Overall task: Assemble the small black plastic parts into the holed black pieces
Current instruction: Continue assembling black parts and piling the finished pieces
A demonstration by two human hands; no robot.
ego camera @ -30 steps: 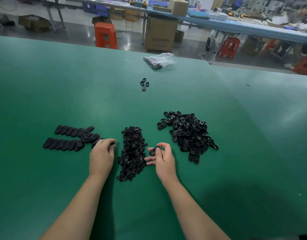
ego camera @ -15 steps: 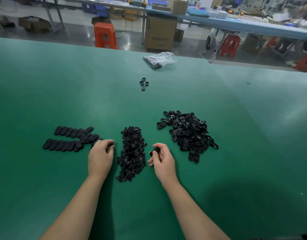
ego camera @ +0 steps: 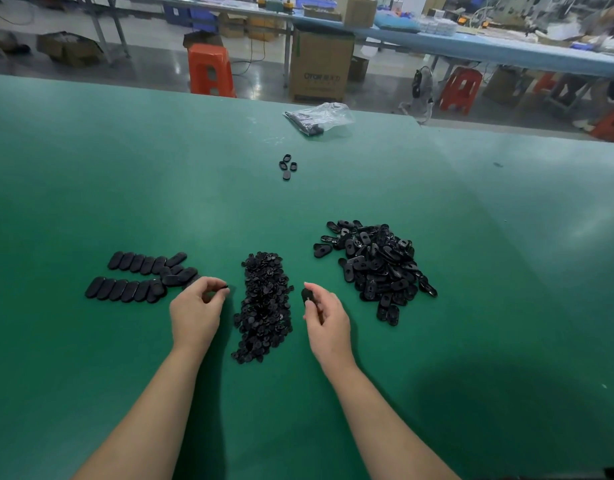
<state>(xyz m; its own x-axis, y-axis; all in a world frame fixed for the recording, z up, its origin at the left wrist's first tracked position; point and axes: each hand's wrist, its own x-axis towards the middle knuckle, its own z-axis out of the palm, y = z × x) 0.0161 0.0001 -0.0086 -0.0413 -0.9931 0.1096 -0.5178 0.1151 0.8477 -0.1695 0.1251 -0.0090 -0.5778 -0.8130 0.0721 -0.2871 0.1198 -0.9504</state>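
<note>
I am looking down at a wide green desk [ego camera: 91, 168] that fills most of the frame, with both my bare forearms reaching in from the bottom edge. My left hand [ego camera: 194, 313] sits left of center, its fingers curled, with thumb and fingertips pinching a small black part [ego camera: 225, 288] just above the desk. My right hand [ego camera: 328, 323] is right of center, fingers curled, pinching a holed black piece [ego camera: 306, 295] between thumb and forefinger. Between my two hands lies a long heap of small black plastic parts [ego camera: 264, 306], running from the middle of the frame down toward my wrists. To the right of center, just beyond my right hand, is a larger pile of holed black pieces [ego camera: 378, 265]. At the left of the frame, close to my left hand, two rows of finished oval pieces [ego camera: 136, 277] lie side by side, the nearest ones just beside my knuckles. Higher up, near the center, four loose black pieces [ego camera: 287, 167] sit apart from everything else, and beyond them a clear plastic bag [ego camera: 319, 117] with dark parts inside rests near the far edge of the desk. Past that edge, along the top of the frame, I can see an orange stool [ego camera: 210, 69], a cardboard box [ego camera: 321, 64] and a long blue workbench [ego camera: 489, 46].
</note>
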